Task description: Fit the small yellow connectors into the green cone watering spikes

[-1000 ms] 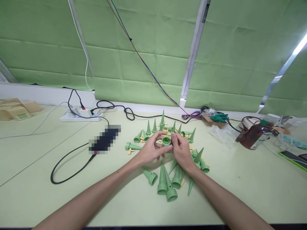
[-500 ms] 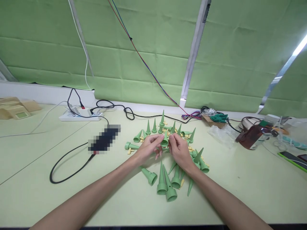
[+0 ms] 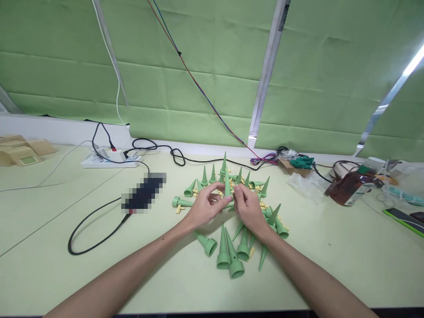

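My left hand (image 3: 207,206) grips a green plastic watering spike (image 3: 227,184), its tip pointing upward. Close beside it, my right hand (image 3: 249,210) is closed in a pinch at the spike's right side; whatever lies between those fingertips is too small and hidden to name. Around both hands lie many similar green spikes, some standing on their wide ends, such as one spike (image 3: 223,254) in front, others lying on their sides, like another spike (image 3: 207,244). Small yellow valve pieces (image 3: 179,209) are scattered among them, several partly covered by my hands.
A pixelated dark device (image 3: 144,192) with a black cable lies on the left of the table (image 3: 159,282). Behind it sits a white power strip (image 3: 109,162). To the right are a brown bottle (image 3: 349,187), clear plastic bags (image 3: 308,185) and a green-edged phone (image 3: 402,221).
The spike in my left hand has turned from its wide end facing me to standing tip up, and my left thumb has shifted lower. My right hand stays pinched in nearly the same place.
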The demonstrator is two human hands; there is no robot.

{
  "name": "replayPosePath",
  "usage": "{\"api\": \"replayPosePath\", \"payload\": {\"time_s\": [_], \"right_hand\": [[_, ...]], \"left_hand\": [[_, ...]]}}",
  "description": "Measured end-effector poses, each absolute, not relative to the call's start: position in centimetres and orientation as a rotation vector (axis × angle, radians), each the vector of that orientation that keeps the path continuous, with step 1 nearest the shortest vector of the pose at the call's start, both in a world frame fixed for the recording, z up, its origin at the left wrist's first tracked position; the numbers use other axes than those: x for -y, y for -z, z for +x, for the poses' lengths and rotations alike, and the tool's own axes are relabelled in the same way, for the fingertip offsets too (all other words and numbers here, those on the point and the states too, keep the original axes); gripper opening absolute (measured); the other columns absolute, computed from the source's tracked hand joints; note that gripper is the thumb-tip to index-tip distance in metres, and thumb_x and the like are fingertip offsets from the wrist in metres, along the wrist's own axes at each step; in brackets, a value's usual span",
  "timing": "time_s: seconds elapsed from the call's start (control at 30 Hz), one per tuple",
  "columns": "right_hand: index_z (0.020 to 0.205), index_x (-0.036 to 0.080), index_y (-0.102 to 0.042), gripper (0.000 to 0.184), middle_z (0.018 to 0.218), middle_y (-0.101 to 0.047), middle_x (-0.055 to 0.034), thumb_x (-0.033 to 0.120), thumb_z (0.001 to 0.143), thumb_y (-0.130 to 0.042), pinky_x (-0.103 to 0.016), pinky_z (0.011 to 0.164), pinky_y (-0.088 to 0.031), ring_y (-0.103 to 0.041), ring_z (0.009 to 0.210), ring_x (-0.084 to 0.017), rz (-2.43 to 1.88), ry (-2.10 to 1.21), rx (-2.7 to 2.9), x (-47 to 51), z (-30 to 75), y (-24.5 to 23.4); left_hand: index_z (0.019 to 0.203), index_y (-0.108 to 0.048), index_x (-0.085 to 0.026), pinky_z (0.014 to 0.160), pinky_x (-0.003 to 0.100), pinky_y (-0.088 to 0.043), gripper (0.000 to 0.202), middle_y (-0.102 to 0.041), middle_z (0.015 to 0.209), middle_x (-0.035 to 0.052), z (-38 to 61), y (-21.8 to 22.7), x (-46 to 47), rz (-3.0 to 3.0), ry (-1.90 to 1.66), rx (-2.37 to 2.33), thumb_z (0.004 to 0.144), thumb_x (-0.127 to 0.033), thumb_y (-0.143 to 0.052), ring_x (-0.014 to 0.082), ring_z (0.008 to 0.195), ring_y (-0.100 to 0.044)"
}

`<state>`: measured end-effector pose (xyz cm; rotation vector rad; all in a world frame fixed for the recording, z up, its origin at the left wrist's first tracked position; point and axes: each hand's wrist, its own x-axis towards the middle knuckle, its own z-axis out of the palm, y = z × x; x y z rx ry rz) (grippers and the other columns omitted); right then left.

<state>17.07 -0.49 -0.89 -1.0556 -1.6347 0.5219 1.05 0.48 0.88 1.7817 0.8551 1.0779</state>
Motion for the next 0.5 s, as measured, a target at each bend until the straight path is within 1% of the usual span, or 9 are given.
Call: {"api": "replayPosePath", "payload": {"time_s": [0.13, 0.27, 0.37, 0.5], "right_hand": [[0.065, 0.021, -0.036, 0.041, 0.055, -0.035, 0.0045, 0.041, 0.101, -0.034, -0.027, 0.054, -0.025, -0.034, 0.053, -0.012, -1.069, -0.453, 1.631, 0.3, 17.1, 0.8], [0.062, 0.021, -0.034, 0.043, 0.054, -0.034, 0.0047, 0.04, 0.1, -0.036, -0.027, 0.054, -0.025, -0.033, 0.052, -0.011, -1.088, -0.408, 1.631, 0.1, 17.0, 0.7], [0.057, 0.02, -0.033, 0.046, 0.05, -0.033, 0.0047, 0.04, 0.099, -0.036, -0.027, 0.052, -0.024, -0.032, 0.049, -0.011, -1.114, -0.405, 1.615, 0.0, 17.0, 0.7], [0.052, 0.02, -0.033, 0.05, 0.047, -0.033, 0.0043, 0.04, 0.098, -0.036, -0.027, 0.051, -0.023, -0.032, 0.046, -0.011, -1.157, -0.374, 1.611, -0.1, 16.9, 0.9]], "left_hand": [[0.104, -0.055, -0.018, 0.05, 0.022, -0.044, 0.034, -0.057, 0.079, -0.0005, 1.2, -0.7, -0.5, 1.878, -1.117, -0.899, 0.081, -0.04, -0.067, 0.0083, 0.054, -0.049], [0.11, -0.055, -0.018, 0.054, 0.023, -0.047, 0.035, -0.057, 0.098, 0.0039, 1.3, -0.4, -0.5, 1.989, -1.203, -0.935, 0.083, -0.038, -0.066, 0.0088, 0.062, -0.052], [0.109, -0.055, -0.02, 0.053, 0.022, -0.047, 0.028, -0.055, 0.102, 0.0036, 1.2, 0.0, -0.6, 2.082, -1.23, -0.887, 0.086, -0.033, -0.063, 0.0081, 0.063, -0.052], [0.107, -0.057, -0.022, 0.051, 0.02, -0.045, 0.017, -0.052, 0.107, 0.0039, 1.1, 0.3, -0.7, 2.21, -1.23, -0.801, 0.09, -0.023, -0.056, 0.0052, 0.06, -0.049]]}}
